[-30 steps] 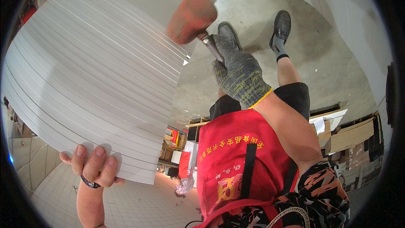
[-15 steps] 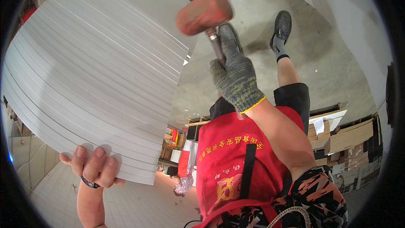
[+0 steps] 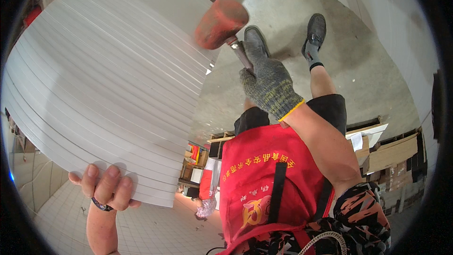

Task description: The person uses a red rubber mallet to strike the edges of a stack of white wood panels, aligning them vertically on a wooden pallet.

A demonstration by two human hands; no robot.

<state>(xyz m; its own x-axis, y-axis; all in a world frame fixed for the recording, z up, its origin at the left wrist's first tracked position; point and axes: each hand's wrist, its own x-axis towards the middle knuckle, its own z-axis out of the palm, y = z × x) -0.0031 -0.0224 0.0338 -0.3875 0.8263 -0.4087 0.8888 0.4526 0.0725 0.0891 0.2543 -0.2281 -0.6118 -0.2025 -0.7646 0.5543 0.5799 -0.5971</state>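
My left hand (image 3: 106, 186), bare with a band at the wrist, curls its fingers over the near edge of a large light-grey panel (image 3: 113, 94) crossed by many parallel lines. My right hand (image 3: 271, 82) wears a grey-green knitted glove with a yellow cuff and is closed around the handle of a red mallet (image 3: 222, 23). The mallet's scuffed head overlaps the panel's right edge from this angle; whether it touches cannot be told. Part of the handle is hidden inside the glove.
My two shoes stand on the concrete floor (image 3: 288, 33), right of the panel. A pale panel surface (image 3: 377, 28) rises along the far right. Behind lie flat cardboard pieces (image 3: 391, 153), shelves with boxes (image 3: 194, 160), and another person (image 3: 206, 203) in red.
The mallet head has moved a little left and nearer to me, tilting more over the panel edge. My right hand has shifted slightly right. My left hand stays at the panel edge.
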